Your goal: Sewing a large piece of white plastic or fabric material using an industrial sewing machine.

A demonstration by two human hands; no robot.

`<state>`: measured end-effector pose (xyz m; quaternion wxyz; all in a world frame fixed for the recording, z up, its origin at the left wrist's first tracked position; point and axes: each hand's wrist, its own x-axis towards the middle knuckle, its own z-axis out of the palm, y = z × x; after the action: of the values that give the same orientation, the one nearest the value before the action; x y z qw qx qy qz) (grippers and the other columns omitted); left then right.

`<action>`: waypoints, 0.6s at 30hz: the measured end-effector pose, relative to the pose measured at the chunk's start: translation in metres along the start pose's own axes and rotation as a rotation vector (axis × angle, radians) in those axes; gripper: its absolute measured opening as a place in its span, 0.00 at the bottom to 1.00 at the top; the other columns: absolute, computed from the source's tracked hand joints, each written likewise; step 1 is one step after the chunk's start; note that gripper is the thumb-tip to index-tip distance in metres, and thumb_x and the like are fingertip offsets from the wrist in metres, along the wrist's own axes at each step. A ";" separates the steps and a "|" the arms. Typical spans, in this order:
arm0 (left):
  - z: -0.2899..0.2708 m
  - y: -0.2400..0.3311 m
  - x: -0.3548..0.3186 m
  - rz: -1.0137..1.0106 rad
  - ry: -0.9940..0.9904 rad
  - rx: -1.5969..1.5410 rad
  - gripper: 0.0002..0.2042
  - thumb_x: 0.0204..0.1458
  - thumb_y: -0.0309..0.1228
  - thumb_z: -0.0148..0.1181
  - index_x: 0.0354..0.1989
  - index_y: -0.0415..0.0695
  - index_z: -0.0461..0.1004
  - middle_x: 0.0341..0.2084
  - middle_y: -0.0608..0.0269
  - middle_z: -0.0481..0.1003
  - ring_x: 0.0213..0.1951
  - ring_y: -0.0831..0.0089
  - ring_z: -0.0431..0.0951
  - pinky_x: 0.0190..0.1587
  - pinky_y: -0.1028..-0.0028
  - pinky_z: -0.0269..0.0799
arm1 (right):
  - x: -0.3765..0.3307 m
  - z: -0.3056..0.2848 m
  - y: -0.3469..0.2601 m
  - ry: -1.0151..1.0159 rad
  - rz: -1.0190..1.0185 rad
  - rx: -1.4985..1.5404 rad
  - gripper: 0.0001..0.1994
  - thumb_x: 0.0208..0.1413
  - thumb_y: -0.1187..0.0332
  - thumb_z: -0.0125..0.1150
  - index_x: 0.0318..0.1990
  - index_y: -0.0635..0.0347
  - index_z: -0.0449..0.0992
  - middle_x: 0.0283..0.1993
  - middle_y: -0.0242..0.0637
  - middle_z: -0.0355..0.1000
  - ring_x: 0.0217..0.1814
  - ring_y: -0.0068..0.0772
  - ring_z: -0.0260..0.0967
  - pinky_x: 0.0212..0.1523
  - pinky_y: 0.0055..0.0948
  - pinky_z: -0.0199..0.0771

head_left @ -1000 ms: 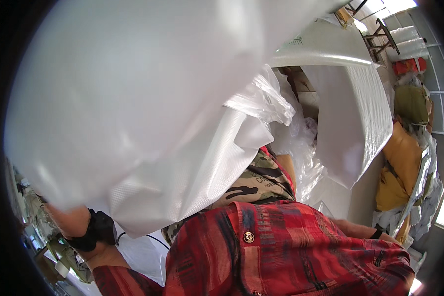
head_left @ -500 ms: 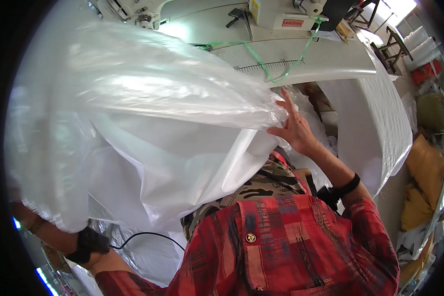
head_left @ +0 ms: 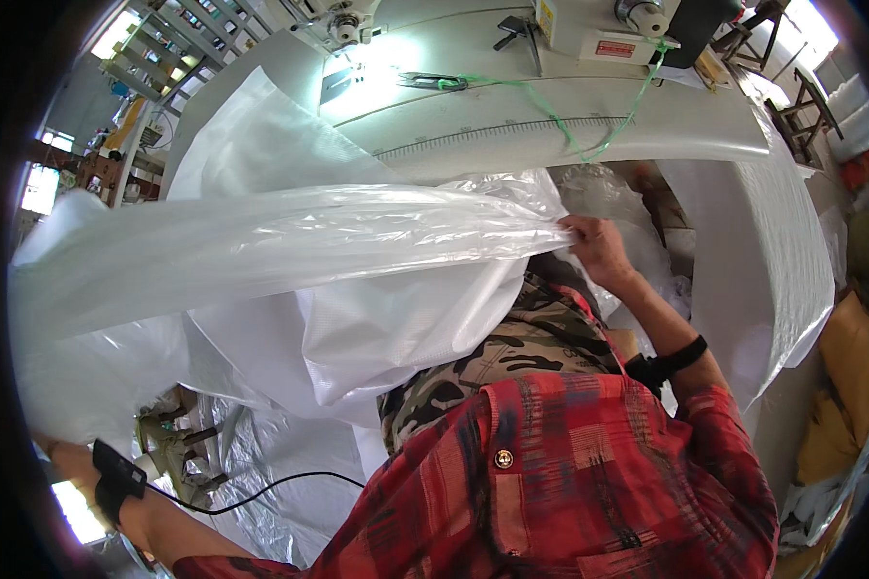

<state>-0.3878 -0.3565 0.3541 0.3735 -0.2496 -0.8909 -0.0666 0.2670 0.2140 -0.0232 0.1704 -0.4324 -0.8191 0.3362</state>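
A long clear plastic liner [head_left: 290, 241] is stretched across the middle, over a white woven sack [head_left: 377, 338] that hangs down onto my lap. My right hand [head_left: 597, 246] is closed on the liner's bunched right end, in front of the white sewing table [head_left: 570, 125]. My left arm reaches out to the lower left. Its wrist carries a black band [head_left: 116, 478], and my left hand itself is hidden behind the plastic, so what it holds cannot be seen.
A sewing machine [head_left: 599, 24] with green thread [head_left: 570, 125] stands at the table's far side. White woven fabric [head_left: 772, 289] drapes over the table's right end. A metal frame [head_left: 179, 449] and silvery sheeting [head_left: 270, 473] lie on the floor at the left. Yellow sacks [head_left: 850, 376] sit far right.
The billowing plastic has come down from in front of my face and is pulled flat into a long band. My right hand has shifted left and up to its end.
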 end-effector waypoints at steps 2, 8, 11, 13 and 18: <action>0.008 0.008 0.013 0.030 -0.001 0.017 0.24 0.53 0.17 0.48 0.62 0.38 0.66 0.55 0.42 0.70 0.58 0.54 0.70 0.62 0.64 0.65 | -0.006 -0.030 -0.015 0.048 0.043 0.213 0.14 0.45 0.79 0.57 0.41 0.60 0.80 0.33 0.50 0.75 0.35 0.45 0.77 0.38 0.35 0.74; 0.034 0.115 0.016 0.236 -0.002 -0.066 0.25 0.53 0.16 0.48 0.62 0.38 0.65 0.55 0.42 0.69 0.59 0.54 0.69 0.63 0.64 0.64 | 0.007 -0.119 -0.104 0.386 -0.095 0.152 0.15 0.40 0.84 0.51 0.38 0.68 0.75 0.22 0.44 0.69 0.22 0.27 0.64 0.28 0.30 0.67; 0.044 0.220 -0.021 0.416 -0.087 -0.250 0.25 0.53 0.16 0.48 0.62 0.38 0.65 0.56 0.41 0.69 0.59 0.54 0.69 0.63 0.64 0.64 | 0.021 -0.140 -0.154 0.399 -0.231 0.120 0.16 0.40 0.84 0.49 0.38 0.67 0.76 0.23 0.47 0.71 0.22 0.34 0.70 0.29 0.32 0.70; 0.051 0.294 -0.060 0.553 -0.218 -0.390 0.25 0.53 0.16 0.48 0.62 0.38 0.65 0.56 0.41 0.69 0.59 0.54 0.69 0.63 0.64 0.64 | 0.032 -0.133 -0.187 0.415 -0.470 0.199 0.16 0.42 0.83 0.50 0.40 0.65 0.77 0.28 0.49 0.75 0.29 0.45 0.76 0.32 0.36 0.73; 0.076 0.423 -0.153 0.806 -0.520 -0.463 0.25 0.53 0.16 0.48 0.63 0.38 0.65 0.56 0.41 0.69 0.59 0.54 0.69 0.63 0.64 0.64 | 0.041 -0.080 -0.265 0.460 -1.026 -0.018 0.13 0.48 0.72 0.57 0.44 0.55 0.75 0.31 0.39 0.75 0.33 0.43 0.76 0.41 0.42 0.76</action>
<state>-0.1353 -0.0276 0.1641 0.0716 -0.6564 -0.7494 -0.0485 0.1321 0.1738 0.2190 0.4827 -0.0423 -0.8690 0.1004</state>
